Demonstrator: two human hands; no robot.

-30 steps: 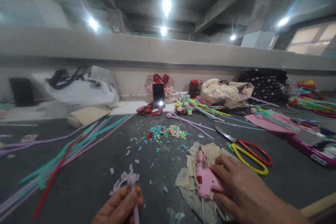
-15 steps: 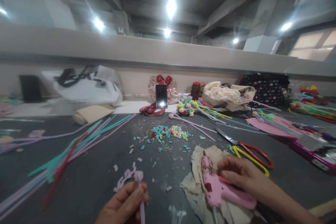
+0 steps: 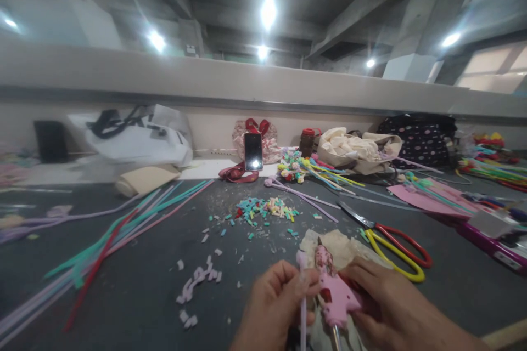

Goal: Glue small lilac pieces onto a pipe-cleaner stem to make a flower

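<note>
My left hand (image 3: 280,296) pinches a lilac pipe cleaner (image 3: 303,318) upright, its thicker knobbed top poking above the fingers. Just right of it, a pink hot glue gun (image 3: 335,301) lies on a crumpled beige cloth (image 3: 362,247), its dark nozzle pointing away from me. My right hand (image 3: 379,290) is closed round the handle, which its fingers mostly hide. A glue stick comes out of the gun's back end. Short lilac cut pieces (image 3: 197,279) are scattered to the left of my hands.
Red-and-yellow-handled scissors (image 3: 395,249) lie right of the cloth. Small coloured cut bits (image 3: 267,208) form a pile mid-table. Long pipe cleaners (image 3: 119,236) spread at left. A phone (image 3: 253,152) stands at the back, with bags and a bottle (image 3: 307,142) along the wall.
My left hand has moved right with the lilac pipe cleaner, from beside the cut pieces to beside the glue gun. My right hand has closed round the glue gun's handle.
</note>
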